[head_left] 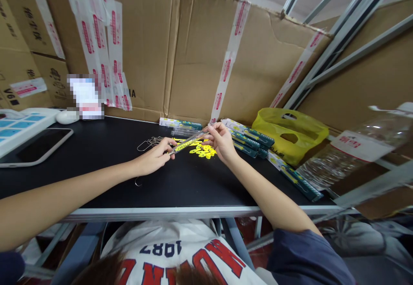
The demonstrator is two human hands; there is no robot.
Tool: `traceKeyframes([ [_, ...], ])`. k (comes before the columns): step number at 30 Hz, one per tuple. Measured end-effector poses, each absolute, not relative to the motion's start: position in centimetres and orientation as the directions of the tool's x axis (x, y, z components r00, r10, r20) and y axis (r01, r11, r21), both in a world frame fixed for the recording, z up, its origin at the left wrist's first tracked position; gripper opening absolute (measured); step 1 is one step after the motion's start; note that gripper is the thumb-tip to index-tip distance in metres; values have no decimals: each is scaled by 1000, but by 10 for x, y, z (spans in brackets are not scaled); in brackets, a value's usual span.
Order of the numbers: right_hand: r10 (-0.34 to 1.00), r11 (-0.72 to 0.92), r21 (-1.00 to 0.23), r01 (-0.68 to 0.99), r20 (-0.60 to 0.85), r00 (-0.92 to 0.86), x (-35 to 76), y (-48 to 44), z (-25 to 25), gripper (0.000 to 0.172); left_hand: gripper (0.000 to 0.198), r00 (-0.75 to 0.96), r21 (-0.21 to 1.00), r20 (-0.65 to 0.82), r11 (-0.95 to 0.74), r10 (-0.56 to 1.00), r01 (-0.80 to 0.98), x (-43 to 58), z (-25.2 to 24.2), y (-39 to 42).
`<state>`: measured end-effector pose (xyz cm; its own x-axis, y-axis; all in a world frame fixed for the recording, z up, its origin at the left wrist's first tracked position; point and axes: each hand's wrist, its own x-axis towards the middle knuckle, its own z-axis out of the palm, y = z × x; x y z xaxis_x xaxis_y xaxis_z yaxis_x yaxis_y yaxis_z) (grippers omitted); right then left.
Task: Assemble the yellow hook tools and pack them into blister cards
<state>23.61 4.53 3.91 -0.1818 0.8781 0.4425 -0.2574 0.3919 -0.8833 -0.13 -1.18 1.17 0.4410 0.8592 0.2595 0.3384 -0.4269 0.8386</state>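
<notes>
A slim clear tube with a yellow printed strip (185, 146) is held slantwise above the table, its far end up and to the right. My left hand (158, 156) is closed round its near, lower end. My right hand (220, 140) pinches the tube near its upper end; the fingertips partly cover it. Under and beside the tube lies a pile of small yellow plastic pieces (206, 151). Bent metal wire hooks (150, 143) lie in a tangle beyond my left hand. More clear tubes (184, 131) rest behind the hands, in front of a thin printed box (180, 123).
Green-and-white slim boxes (245, 140) are stacked at right, with another box (295, 177) towards the table edge. A yellow plastic bag (290, 134) and a large clear bottle (348, 147) stand beyond. At left lie a phone (38, 147) and a white power strip (26, 125). Cardboard (200, 52) walls the back.
</notes>
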Motion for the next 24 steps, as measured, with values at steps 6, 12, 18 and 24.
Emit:
traceKeyframes([
  [6,873,380,-888,-258,437,-218,234,44,37,41,44,451,851,242,-411,859,326,-2,8,-9],
  [12,872,365,-889,-276,430,-233,232,41,37,43,48,395,926,138,-260,908,274,0,13,-9],
  [18,863,353,-891,-284,428,-268,230,37,36,41,44,440,958,90,-199,893,207,0,14,-8],
  [24,833,351,-897,-267,430,-349,224,33,32,39,38,437,966,87,-183,895,183,1,13,-6],
])
